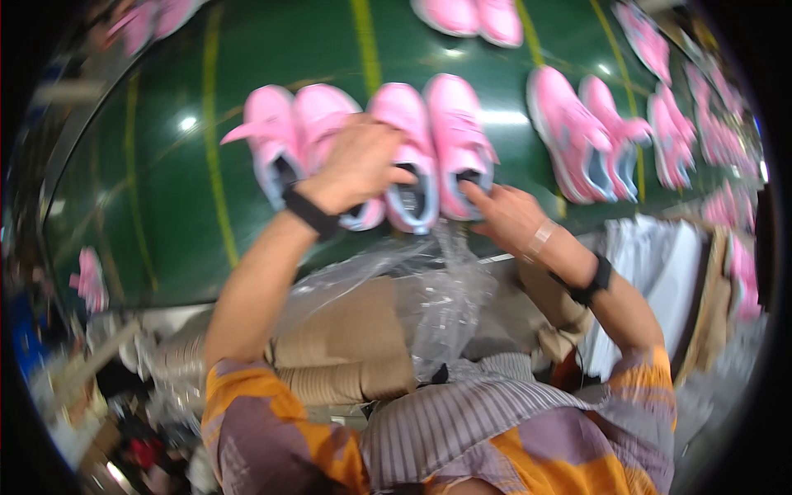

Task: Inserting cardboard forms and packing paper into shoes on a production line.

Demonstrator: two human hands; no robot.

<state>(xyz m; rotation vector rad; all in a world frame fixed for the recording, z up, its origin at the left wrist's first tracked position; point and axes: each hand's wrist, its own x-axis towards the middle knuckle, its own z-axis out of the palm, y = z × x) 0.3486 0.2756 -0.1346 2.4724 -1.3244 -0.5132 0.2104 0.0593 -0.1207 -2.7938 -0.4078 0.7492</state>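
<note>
View from the head camera, looking down over both forearms onto a dark green counter marked with yellow lines.

Four pink shoes stand side by side at the near edge of the counter, heels toward the person. From the left: first shoe, with a strap sticking out to its left; second shoe; third shoe; fourth shoe. All four have pale grey linings at the opening.

The left hand lies over the heel of the second shoe and reaches across to the third. Its fingers are curled closed on the second shoe, with the thumb pointing toward the opening of the third. A black band circles the left wrist.

The right hand sits just beside the heel of the fourth shoe. One finger is stretched out and touches the shoe's back edge near the opening; whether the other fingers grip anything cannot be told. A pale band and a black band sit on the right forearm.

Below the hands, crumpled clear plastic wrap hangs off the counter edge over brown cardboard.

Further pairs of pink shoes rest farther back on the counter: one pair at the top, another to the right, and more along the right rim, blurred.
</note>
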